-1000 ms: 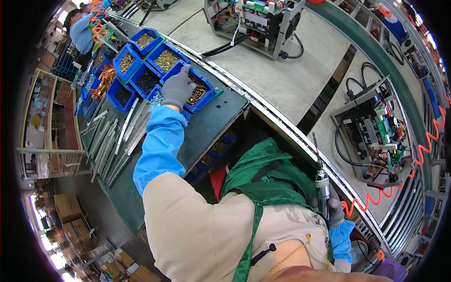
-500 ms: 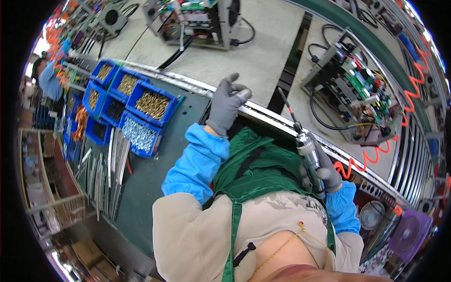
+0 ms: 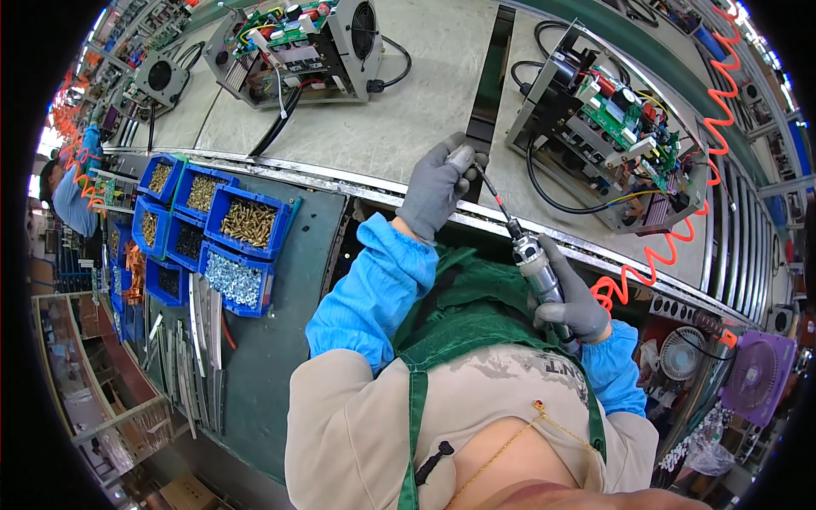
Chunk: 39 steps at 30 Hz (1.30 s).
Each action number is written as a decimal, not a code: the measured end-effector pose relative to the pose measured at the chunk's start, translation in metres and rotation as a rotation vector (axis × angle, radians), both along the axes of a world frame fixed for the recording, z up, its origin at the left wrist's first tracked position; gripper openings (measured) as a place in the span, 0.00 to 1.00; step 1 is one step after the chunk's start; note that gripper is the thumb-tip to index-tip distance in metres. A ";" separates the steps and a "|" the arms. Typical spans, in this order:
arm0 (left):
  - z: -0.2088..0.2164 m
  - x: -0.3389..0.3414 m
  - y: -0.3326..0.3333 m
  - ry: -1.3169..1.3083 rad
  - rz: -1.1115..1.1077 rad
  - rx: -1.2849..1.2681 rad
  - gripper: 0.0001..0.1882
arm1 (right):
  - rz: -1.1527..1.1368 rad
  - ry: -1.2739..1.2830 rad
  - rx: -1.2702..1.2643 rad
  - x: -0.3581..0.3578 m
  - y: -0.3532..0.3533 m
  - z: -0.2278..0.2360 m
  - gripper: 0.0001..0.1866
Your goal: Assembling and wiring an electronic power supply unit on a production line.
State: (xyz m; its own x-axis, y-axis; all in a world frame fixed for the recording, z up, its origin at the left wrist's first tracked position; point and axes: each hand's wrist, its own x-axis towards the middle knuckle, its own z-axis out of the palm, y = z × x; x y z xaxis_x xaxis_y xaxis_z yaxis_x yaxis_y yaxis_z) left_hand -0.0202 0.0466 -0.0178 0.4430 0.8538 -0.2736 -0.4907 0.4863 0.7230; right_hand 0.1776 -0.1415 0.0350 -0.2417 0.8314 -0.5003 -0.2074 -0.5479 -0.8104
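Note:
My right hand [image 3: 578,297], in a grey glove, is wrapped round a silver power screwdriver [image 3: 535,265]. Its long thin bit points up and to the left. My left hand [image 3: 435,189], also gloved, has its fingertips pinched together right at the bit's tip. Whatever lies between those fingers is too small to make out. Beyond both hands, on the metal work surface [image 3: 357,136], stands an opened metal unit [image 3: 612,127] with green circuit boards and black cables. A similar opened unit [image 3: 297,59] stands farther left.
Blue bins [image 3: 246,249] of screws and nuts sit on the green table [image 3: 289,340] to my left, beside long metal strips [image 3: 204,340]. A coiled orange hose [image 3: 721,119] hangs at right. Fans, one purple [image 3: 759,374], stand lower right. Another person [image 3: 75,200] is far left.
My left hand has moved right and its spread fingers have closed at the bit's tip. The screwdriver has risen slightly leftward in my right hand. The view has shifted, sliding the units left.

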 end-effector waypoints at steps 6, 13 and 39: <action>0.029 -0.027 0.013 0.517 -0.189 0.460 0.33 | 0.173 -0.261 0.127 0.006 -0.004 -0.012 0.60; 0.037 -0.041 0.024 0.621 -0.464 0.480 0.33 | 0.107 0.041 0.001 -0.003 -0.002 0.002 0.60; 0.006 -0.056 -0.022 0.156 0.011 0.161 0.25 | 0.110 0.024 0.011 -0.028 0.002 -0.008 0.60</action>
State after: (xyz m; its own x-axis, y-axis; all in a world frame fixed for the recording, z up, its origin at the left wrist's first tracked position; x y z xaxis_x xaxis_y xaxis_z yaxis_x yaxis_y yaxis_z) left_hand -0.0765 0.0242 -0.0117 0.3965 0.8965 -0.1978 -0.3716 0.3538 0.8583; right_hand 0.1495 -0.1391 0.0269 -0.3436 0.8047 -0.4841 -0.1661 -0.5595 -0.8120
